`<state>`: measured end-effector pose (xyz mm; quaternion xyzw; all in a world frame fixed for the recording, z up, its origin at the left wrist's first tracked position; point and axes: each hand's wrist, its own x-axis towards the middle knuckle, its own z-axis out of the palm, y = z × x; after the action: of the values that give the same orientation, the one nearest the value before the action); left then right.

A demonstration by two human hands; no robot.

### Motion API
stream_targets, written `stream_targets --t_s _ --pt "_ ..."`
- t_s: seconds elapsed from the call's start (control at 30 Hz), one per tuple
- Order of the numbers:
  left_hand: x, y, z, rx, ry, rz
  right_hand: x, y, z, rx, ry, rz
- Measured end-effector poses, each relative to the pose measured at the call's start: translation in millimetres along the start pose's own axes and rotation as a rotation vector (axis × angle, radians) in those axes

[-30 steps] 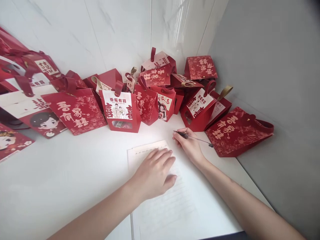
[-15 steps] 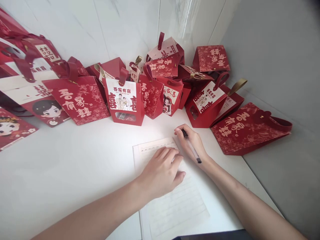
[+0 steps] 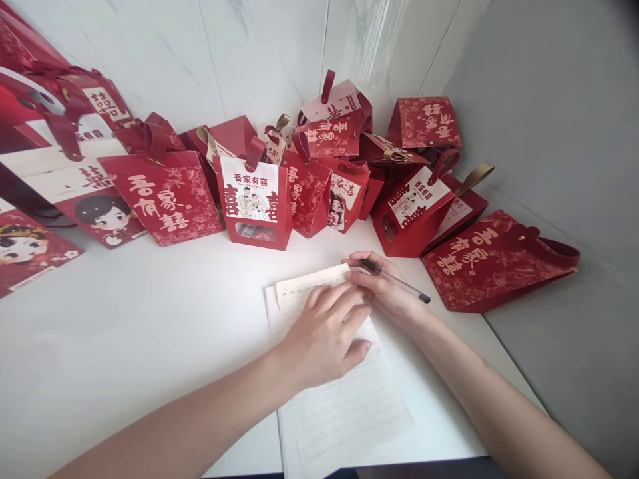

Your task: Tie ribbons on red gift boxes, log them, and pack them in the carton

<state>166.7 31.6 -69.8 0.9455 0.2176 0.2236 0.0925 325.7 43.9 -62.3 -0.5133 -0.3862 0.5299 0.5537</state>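
My left hand (image 3: 324, 339) lies on a lined notebook (image 3: 352, 409), palm down, with its fingers slightly bent and a little apart. A row of small handwriting runs along the top of the page, partly covered by these fingers. At the page's upper right corner, my right hand (image 3: 402, 306) has a clear pen (image 3: 399, 281) with black ends tucked in it. The pen slants down to the right, away from the paper. The right fingertips are at the top sheet's corner, which looks slightly raised; whether they pinch it I cannot tell.
Red gift bags with handles stand along the back wall, among them a windowed one (image 3: 257, 206), a patterned one (image 3: 164, 199) and a tilted one at the right (image 3: 494, 263). The white table (image 3: 124, 346) meets a grey panel (image 3: 559, 146) on the right.
My right hand has shifted onto the page's upper right corner, and the pen has turned to a flatter slant. The sheet's corner has come up slightly. My left hand stays on the page.
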Motion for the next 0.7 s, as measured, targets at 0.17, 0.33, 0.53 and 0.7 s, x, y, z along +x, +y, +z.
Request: stream_targets --t_s 0.17,0.33,0.53,0.7 --pt "-3 2 -0.2 -0.001 -0.069 0.009 4 1 -5 -0.100 0.110 0.002" --pt "-4 4 -0.7 -0.018 -0.175 -0.083 8 6 -9 -0.548 0.216 -0.321" --pt "-5 8 0.3 -0.026 -0.164 -0.155 7 15 -3 -0.356 0.189 -0.307" --pt "-1 7 -0.4 -0.090 -0.150 -0.208 8 12 1 -0.337 0.194 -0.293"
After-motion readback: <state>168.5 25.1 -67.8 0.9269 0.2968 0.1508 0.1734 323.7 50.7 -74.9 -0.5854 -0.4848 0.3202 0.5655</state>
